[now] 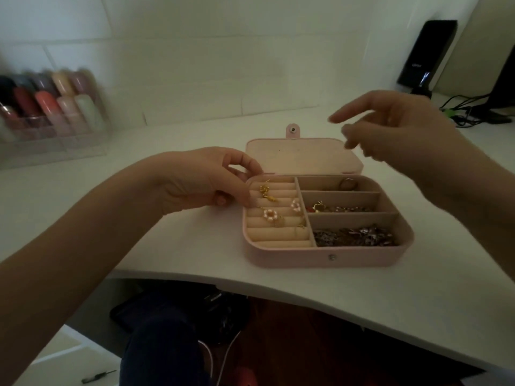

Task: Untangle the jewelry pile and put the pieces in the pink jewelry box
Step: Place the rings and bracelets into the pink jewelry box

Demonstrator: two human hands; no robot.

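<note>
At far left, blurred, a clear organiser [41, 129] stands on the white desk [172, 240] near the wall, filled with upright bottles in red, pink and pale shades. The left hand [200, 182] rests at the left rim of the pink jewelry box [328, 257], its fingers [245, 165] curled, with the tips at the box's back-left corner; whether they pinch anything cannot be told. The box lies open near the desk's curved front edge, lid [303, 157] laid back flat, snap tab [292, 131] pointing toward the wall. Its left half holds padded rolls [278, 235] carrying gold earrings [266, 192] and two pink flower-shaped pieces [269, 213]. Its right half has three compartments: the rear one holds a ring [347, 184], the middle one a gold-and-red mixed chain [334, 208], the front one a dark tangled chain heap [354, 235]. The right hand [395, 129] hovers above the lid's right end, fingers loosely bent and apart, holding nothing visible. Bare desk surface lies left, right and behind the box. At far right stand a black speaker [426, 54] and cables [468, 112].
</note>
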